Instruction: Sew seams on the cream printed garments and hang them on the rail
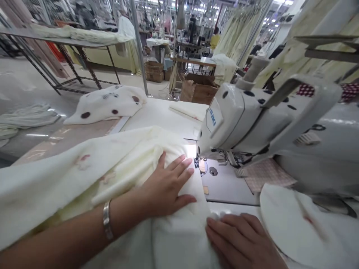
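A large piece of cream plush fabric (179, 235) with faint printed figures lies bunched across the sewing table, and its right edge runs up to the needle area (196, 163) of a white JUKI sewing machine (232, 119). My left hand (168, 186), with a silver bracelet on the wrist, presses flat on the fabric with fingers spread, just left of the needle. Nearer to me, my right hand (241, 239) has its fingers together on the fabric's right edge. Its thumb is hidden. A lamp lights the spot at the presser foot.
White fabric with brown spots (106, 106) lies at the table's back left. A rounded white fabric piece (286, 220) sits at the right, near a pink checked cloth (269, 175). Beyond the table stand a cardboard box (196, 89) and a metal-framed table (92, 42) bearing cloth.
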Demonstrator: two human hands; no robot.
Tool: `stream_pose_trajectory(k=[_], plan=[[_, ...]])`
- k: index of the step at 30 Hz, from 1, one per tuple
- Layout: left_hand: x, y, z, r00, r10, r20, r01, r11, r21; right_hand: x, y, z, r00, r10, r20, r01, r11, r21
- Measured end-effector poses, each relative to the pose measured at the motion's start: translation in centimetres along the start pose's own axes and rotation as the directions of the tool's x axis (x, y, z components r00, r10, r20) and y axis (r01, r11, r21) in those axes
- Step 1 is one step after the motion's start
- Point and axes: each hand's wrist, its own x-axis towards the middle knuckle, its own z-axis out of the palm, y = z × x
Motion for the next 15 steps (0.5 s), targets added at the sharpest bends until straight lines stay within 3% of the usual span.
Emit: stream_pose_trajectory(k=[6, 15], plan=[[4.0, -4.9, -1.4, 0.991, 0.126, 0.043, -0.127, 0.992, 0.007, 3.2, 2.4, 2.4, 0.999, 0.002, -0.044, 0.002, 0.996, 0.084], [8.8, -9.8, -1.3, 0.983, 0.181, 0.018, -0.182, 0.979, 0.096, 6.4, 5.5, 3.9, 0.999, 0.053, 0.004, -0.053, 0.998, -0.018]])
